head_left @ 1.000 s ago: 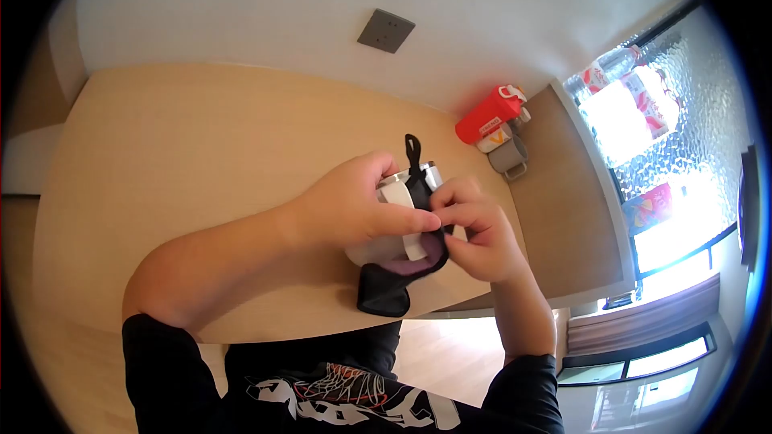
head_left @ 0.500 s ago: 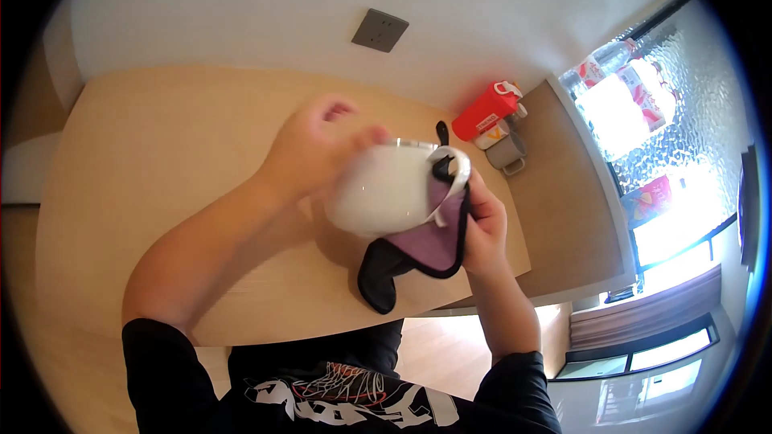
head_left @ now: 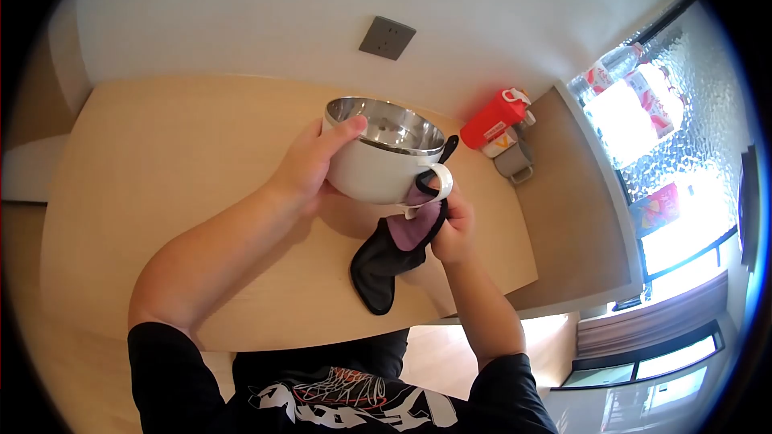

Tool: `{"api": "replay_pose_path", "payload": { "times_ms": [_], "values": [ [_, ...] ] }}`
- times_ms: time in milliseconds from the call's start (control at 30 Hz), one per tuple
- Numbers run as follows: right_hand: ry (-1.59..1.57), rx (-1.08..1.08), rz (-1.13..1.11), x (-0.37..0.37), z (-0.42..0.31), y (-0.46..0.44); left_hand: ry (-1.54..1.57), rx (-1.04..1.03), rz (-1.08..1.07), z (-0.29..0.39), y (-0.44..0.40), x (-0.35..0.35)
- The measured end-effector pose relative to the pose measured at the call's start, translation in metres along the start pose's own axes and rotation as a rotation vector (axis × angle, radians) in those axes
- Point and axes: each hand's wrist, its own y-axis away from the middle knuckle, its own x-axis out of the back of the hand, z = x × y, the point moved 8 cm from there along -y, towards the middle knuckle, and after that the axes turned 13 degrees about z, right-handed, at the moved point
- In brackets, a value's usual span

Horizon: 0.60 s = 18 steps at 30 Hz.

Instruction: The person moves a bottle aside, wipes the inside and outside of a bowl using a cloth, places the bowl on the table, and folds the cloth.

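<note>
A white bowl (head_left: 374, 170) with a shiny steel inside and a looped side handle is held above the table, its opening tilted slightly toward me. My left hand (head_left: 318, 157) grips its left side, thumb over the rim and fingers underneath. At the handle, my right hand (head_left: 452, 229) is closed on a purple and black cloth (head_left: 410, 229). Part of that cloth passes through the handle loop, and its black end hangs down below the bowl. The right fingertips are partly hidden behind the cloth.
On the wooden table (head_left: 161, 161), a red bottle (head_left: 492, 119), a small white and orange container (head_left: 500, 143) and a grey mug (head_left: 515, 162) stand together at the back right, beside a raised side panel (head_left: 563, 193). Clear bottles (head_left: 611, 68) stand by the window.
The bowl has turned so its steel inside now shows, and it has risen a little. My left hand has settled on its rim. My right hand has shifted left with the cloth.
</note>
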Motion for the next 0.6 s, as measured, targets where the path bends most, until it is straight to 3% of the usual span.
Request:
{"api": "replay_pose_path", "payload": {
  "times_ms": [67, 167, 200, 333, 533, 600],
  "values": [
    [-0.077, -0.019, 0.002, 0.004, 0.007, 0.002, -0.01, -0.016, -0.033, 0.001, -0.002, 0.001],
    [-0.532, -0.293, -0.021, 0.001, 0.021, 0.005, -0.033, -0.1, -0.047, 0.001, -0.009, 0.005],
    [-0.519, -0.479, 0.083, 0.003, 0.028, 0.012, -0.06, -0.188, -0.035, 0.006, -0.009, 0.006],
    [-0.45, -0.726, 0.045, 0.003, 0.039, 0.018, -0.201, -0.497, -0.08, 0.031, 0.006, -0.005],
    [-0.415, -0.772, 0.07, -0.003, 0.053, 0.022, -0.658, -0.962, -0.028, 0.039, 0.027, -0.01],
    [-0.412, -0.702, 0.145, -0.003, 0.055, 0.023, -0.429, -0.846, -0.045, 0.03, 0.02, -0.007]
  ]
}}
